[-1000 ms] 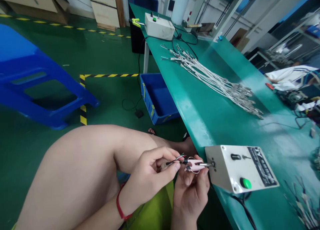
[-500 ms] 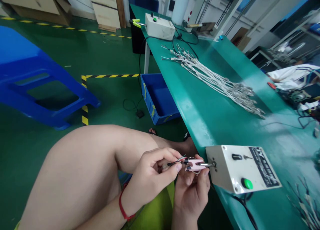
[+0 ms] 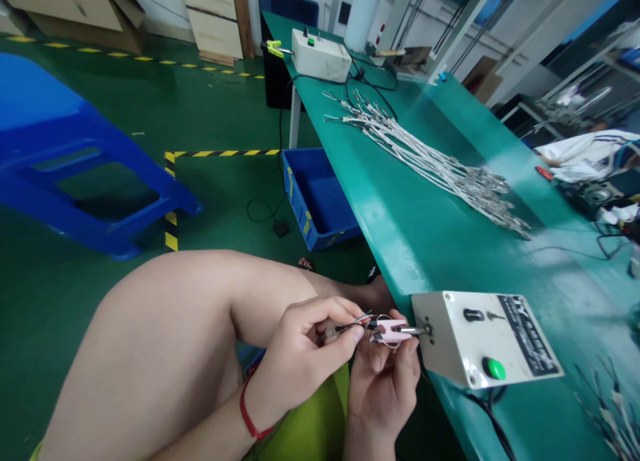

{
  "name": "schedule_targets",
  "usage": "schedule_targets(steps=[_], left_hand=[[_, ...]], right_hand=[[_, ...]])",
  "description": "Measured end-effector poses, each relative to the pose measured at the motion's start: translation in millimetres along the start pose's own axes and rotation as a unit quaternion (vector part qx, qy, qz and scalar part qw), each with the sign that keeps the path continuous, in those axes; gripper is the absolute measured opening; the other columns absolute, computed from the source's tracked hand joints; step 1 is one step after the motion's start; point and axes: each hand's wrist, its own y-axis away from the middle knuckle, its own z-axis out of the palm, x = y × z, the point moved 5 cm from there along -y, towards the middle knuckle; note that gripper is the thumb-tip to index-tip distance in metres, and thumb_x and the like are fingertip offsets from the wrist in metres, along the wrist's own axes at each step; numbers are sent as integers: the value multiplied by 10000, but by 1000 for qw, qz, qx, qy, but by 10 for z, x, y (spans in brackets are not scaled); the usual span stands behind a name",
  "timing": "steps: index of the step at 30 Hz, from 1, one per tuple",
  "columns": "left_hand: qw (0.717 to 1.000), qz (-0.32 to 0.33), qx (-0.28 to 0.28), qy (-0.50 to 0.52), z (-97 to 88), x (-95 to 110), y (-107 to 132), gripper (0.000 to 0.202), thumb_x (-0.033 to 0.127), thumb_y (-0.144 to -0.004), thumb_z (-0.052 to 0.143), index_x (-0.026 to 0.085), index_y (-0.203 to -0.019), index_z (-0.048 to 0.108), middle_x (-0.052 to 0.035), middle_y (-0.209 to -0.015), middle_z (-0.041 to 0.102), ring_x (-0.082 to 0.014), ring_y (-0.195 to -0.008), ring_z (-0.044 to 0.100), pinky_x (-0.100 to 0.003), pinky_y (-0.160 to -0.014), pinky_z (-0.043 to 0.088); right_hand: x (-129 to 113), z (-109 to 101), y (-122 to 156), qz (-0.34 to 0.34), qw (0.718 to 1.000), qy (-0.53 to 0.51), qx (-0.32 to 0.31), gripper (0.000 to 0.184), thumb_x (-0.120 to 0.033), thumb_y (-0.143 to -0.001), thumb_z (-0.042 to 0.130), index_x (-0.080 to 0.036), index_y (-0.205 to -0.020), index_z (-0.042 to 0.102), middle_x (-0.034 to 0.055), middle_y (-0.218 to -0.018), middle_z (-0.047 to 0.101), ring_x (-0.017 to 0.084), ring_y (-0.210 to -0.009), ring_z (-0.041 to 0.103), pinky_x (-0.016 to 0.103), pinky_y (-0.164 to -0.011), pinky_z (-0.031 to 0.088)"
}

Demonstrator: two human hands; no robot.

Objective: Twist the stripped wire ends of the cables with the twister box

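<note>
My left hand (image 3: pixel 300 357) is closed in a pinch on a thin cable end (image 3: pixel 350 325) with several coloured wires showing at its tip. My right hand (image 3: pixel 384 381) is below it, fingers curled around a small pink clip (image 3: pixel 391 330) that sticks out on a metal pin from the side of a white box (image 3: pixel 480 337). The wire tip touches the pink clip. The box sits at the near edge of the green table (image 3: pixel 430 241) and carries a green button (image 3: pixel 493 367) and a black switch.
A long bundle of white cables (image 3: pixel 430 167) lies across the table. A second white box (image 3: pixel 320 54) stands at the far end. More wire ends (image 3: pixel 607 407) lie at the near right. On the floor are a blue bin (image 3: pixel 320 197), a foot pedal (image 3: pixel 278 228) and a blue stool (image 3: pixel 70 161).
Both hands have stayed in place at the pink clip; only the camera view has shifted slightly.
</note>
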Motion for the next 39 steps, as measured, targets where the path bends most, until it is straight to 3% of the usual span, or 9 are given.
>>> schedule_targets(steps=[6,21,23,26,28,30,32,35,39], left_hand=[[1000,7,0,15,-1,-6,-4,78,191,-864,755,185,-799,712,-86,-994,810,-233,-888,776,-269,-692,599],[1000,3,-14,17,28,-13,28,103,223,-903,755,188,-823,703,-83,-993,793,-227,-865,740,-295,-713,572],[1000,3,-20,11,32,9,26,113,224,-907,752,182,-813,704,-84,-993,783,-217,-857,722,-282,-694,546],[999,23,-22,-12,28,38,10,137,211,-919,739,177,-795,692,-64,-985,732,-167,-797,662,-249,-648,483],[999,31,-23,-19,24,34,-1,170,210,-931,733,172,-778,670,-34,-930,669,-121,-709,590,-230,-596,425],[999,27,-29,-12,25,14,-4,200,225,-939,733,171,-766,647,-8,-847,603,-100,-646,528,-229,-562,377],[999,16,-36,-5,23,-6,0,209,249,-946,732,174,-772,642,4,-787,565,-105,-634,513,-237,-556,357],[999,5,-35,-9,14,-20,9,216,279,-943,738,173,-777,649,-1,-758,560,-123,-660,518,-249,-571,354],[1000,-5,-26,-5,8,-31,10,233,302,-930,747,165,-769,650,-9,-751,564,-136,-679,518,-260,-592,358]], right_hand=[[-2,-3,8,-6,1000,11,9,335,-420,-968,711,-178,-1195,755,-58,-521,526,92,-491,418,225,-585,457],[3,5,13,27,999,41,-15,443,-531,-988,619,-171,-1227,719,-62,-561,488,106,-520,431,274,-630,481],[-20,-22,64,-6,996,86,-4,366,-501,-1001,613,-168,-1080,744,-54,-543,499,108,-505,432,263,-580,452],[-233,-69,220,-164,964,191,87,227,-350,-964,715,-178,-817,703,-15,-614,598,117,-540,504,253,-526,410],[-438,-44,346,-266,926,229,142,85,-292,-935,751,-217,-968,727,-3,-690,661,142,-571,556,268,-510,424],[-615,4,406,-299,906,241,176,365,-282,-925,750,-273,-1283,681,2,-721,690,165,-544,554,285,-465,420],[-737,37,396,-273,904,250,213,562,-265,-910,749,-287,-1451,598,0,-688,682,162,-479,498,286,-420,381],[-828,81,338,-236,909,250,236,539,-285,-907,730,-257,-1437,632,-2,-618,642,151,-430,439,295,-415,346],[-854,82,315,-243,909,252,227,434,-326,-944,680,-247,-1371,673,10,-603,634,168,-441,468,319,-437,349]])
